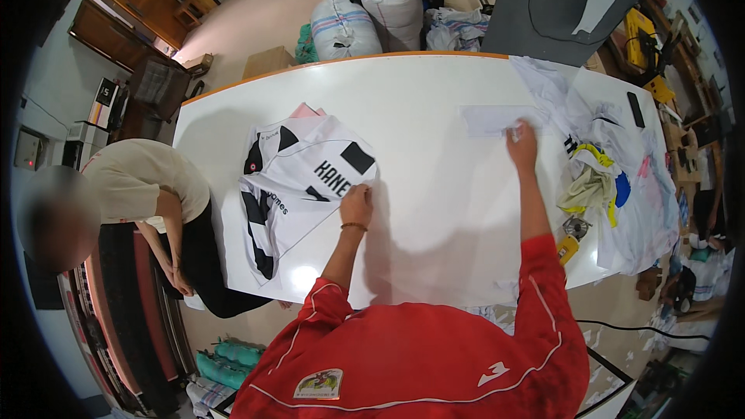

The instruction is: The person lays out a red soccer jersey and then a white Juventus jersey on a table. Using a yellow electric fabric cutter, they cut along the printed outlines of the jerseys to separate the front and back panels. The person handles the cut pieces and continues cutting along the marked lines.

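A white jersey (pixel 299 216) with black patches and black lettering lies spread on the left half of the white table (pixel 423 209). My left hand (pixel 357 206) is closed at the jersey's right edge and grips it there. Farther right, my right hand (pixel 522 142) has its fingers pinched together on the near side of a flat, pale white piece (pixel 485 120), which looks like thin cloth or paper. Under the jersey's far edge, a bit of pink fabric (pixel 306 110) sticks out.
White, yellow and blue garments (pixel 594 178) heap along the table's right side. A yellow-handled tool (pixel 568 248) and a dark phone (pixel 635 109) lie near them. At the left, another person (pixel 147 194) leans beside the table. Filled sacks (pixel 345 27) stand beyond its far edge.
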Available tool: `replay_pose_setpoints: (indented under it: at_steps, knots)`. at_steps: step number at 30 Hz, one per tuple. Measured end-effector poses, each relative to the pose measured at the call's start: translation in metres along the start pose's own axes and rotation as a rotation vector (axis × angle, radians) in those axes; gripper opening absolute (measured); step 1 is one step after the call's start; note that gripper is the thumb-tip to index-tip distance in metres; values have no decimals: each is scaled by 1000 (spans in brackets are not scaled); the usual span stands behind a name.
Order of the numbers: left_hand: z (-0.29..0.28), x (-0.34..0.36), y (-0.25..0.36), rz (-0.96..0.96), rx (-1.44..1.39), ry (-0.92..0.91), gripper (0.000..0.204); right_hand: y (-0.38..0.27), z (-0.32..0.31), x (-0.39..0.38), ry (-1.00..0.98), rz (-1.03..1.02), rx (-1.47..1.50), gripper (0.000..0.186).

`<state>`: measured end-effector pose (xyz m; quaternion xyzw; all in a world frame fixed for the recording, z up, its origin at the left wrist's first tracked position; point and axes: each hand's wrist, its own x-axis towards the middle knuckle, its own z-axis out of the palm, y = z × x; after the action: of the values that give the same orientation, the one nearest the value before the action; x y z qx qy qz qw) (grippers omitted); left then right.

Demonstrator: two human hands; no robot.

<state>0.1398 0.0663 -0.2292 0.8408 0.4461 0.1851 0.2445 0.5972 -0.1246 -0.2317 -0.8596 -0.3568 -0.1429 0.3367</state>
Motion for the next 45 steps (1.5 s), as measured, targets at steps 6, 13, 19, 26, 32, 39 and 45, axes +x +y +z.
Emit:
replay_pose_setpoints:
  at_steps: [6,13,19,26,32,39,45]
  knots:
    - [51,-25,120,296,-419,-182,12,-105,-44,-165,-671,575,1051,57]
    - [23,-130,131,725,-383,-513,42,-137,-97,-235,-736,938,903,40]
    - [-33,-187,27,356,103,-141,69,-113,-114,-241,-339,994,1277,36]
    - [-25,-167,25,289,-28,-251,20,-157,-131,-184,111,677,629,30]
    - [-66,-151,151,147,-654,-514,20,-216,-189,-229,-1194,-123,698,57]
    - [-88,-157,111,309,-1214,-1112,54,-223,-163,-293,-814,117,1029,49]
    - [-78,-168,40,146,-1323,-1503,124,-247,-223,-261,-833,96,922,26]
